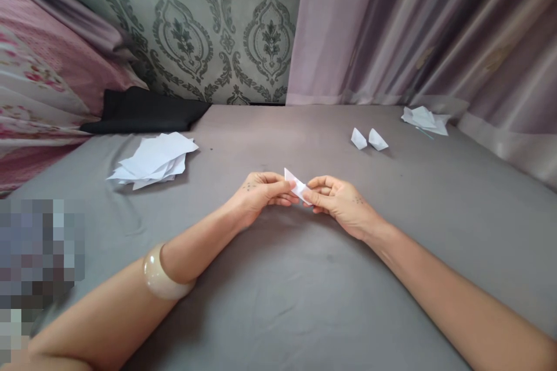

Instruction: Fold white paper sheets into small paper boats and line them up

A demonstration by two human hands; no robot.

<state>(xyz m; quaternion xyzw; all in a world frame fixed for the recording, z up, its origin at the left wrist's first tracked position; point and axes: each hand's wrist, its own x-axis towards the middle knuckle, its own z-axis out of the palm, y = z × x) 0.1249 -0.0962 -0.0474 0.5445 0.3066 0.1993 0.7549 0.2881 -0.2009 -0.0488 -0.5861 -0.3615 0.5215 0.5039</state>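
Between my two hands is a small piece of folded white paper [297, 184], held above the grey sheet [300, 278]. My left hand [264, 192] pinches its left side, thumb on the near face. At the lower right end of the paper, my right hand [337, 200] grips it between thumb and fingers. One pointed corner sticks up past the left thumb. Parts of the paper are hidden by my fingers. Farther off to the right, two folded white paper shapes [359, 139] stand side by side on the sheet.
A pile of loose white paper sheets [156, 156] lies on the left, with folded black cloth [148, 109] behind it. More white paper [425, 119] lies at the far right near the curtain [374, 29]. Patterned wallpaper [226, 29] is at the back. A blurred patch covers the lower left.
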